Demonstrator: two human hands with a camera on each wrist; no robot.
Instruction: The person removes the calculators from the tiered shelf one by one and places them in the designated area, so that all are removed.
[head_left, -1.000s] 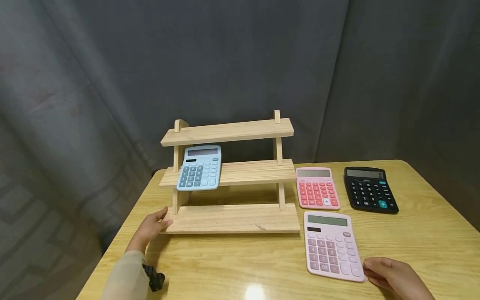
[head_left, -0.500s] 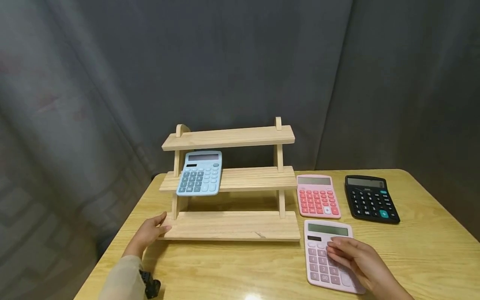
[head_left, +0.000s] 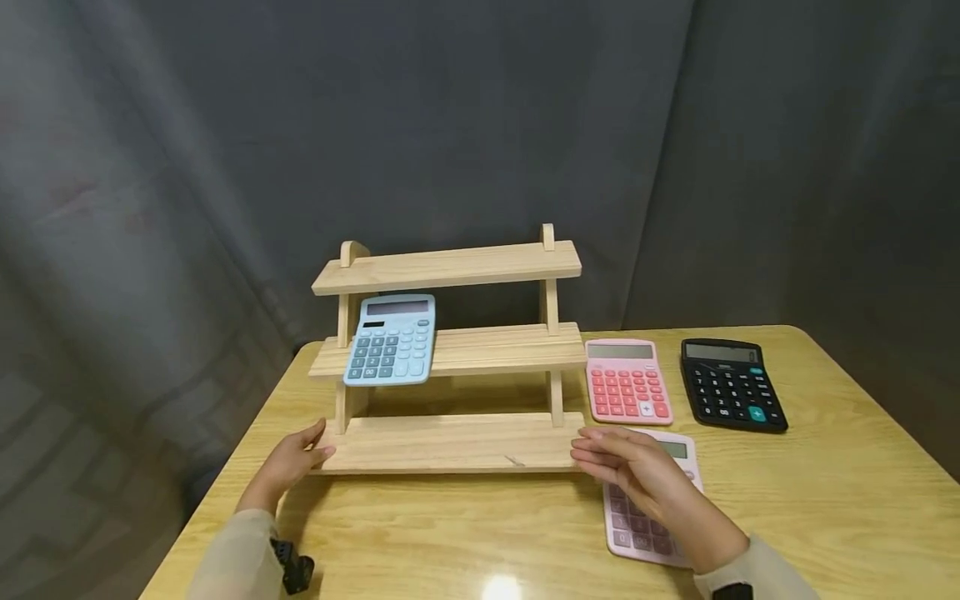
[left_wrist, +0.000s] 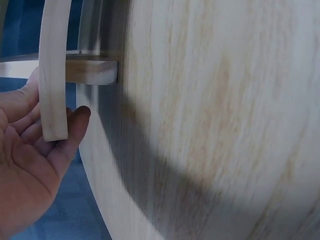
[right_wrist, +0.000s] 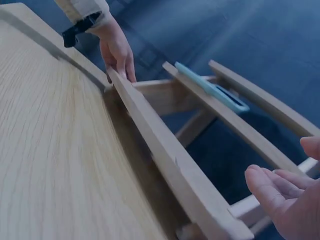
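Note:
A three-tier wooden display rack (head_left: 450,442) stands on the table. A light blue calculator (head_left: 392,342) leans on its middle shelf, towards the left. My left hand (head_left: 288,467) grips the left end of the bottom shelf; in the left wrist view thumb and fingers lie on either side of the board (left_wrist: 54,75). Over the pale pink calculator (head_left: 637,537), my right hand (head_left: 645,471) is extended with its fingertips beside the bottom shelf's right end. The right wrist view shows the right fingers (right_wrist: 270,192) loosely bent, holding nothing. That hand hides part of the pale pink calculator.
To the right of the rack lie a pink calculator (head_left: 628,383) with coral keys and a black calculator (head_left: 733,387). A dark grey curtain (head_left: 480,125) hangs behind the wooden table (head_left: 847,500).
My right hand has moved from beside the pale pink calculator, across it, up and left to the rack's right end. The left hand keeps its place on the rack.

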